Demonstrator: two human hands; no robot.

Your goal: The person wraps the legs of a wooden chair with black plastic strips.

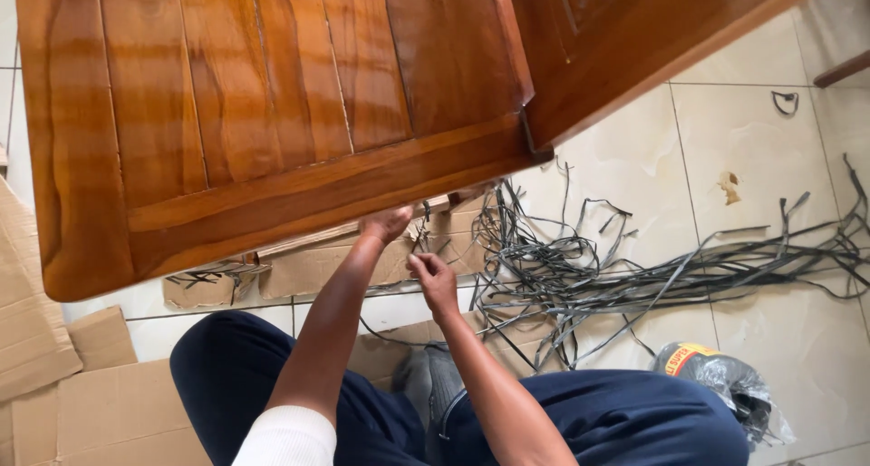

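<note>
A glossy brown wooden furniture panel (272,113) fills the upper left, tilted over my lap. My left hand (388,221) reaches up under its lower edge and touches it, fingers partly hidden by the wood. My right hand (433,280) is below it with fingers pinched on a thin grey strap (421,240) that runs up toward the panel's edge. A tangle of grey straps (580,276) spreads across the tiled floor to the right.
Flattened cardboard pieces (100,403) lie on the floor at left and under the panel. A plastic-wrapped roll (725,380) sits by my right knee. A second wooden piece (652,31) crosses the top right. White floor tiles (779,158) show at right.
</note>
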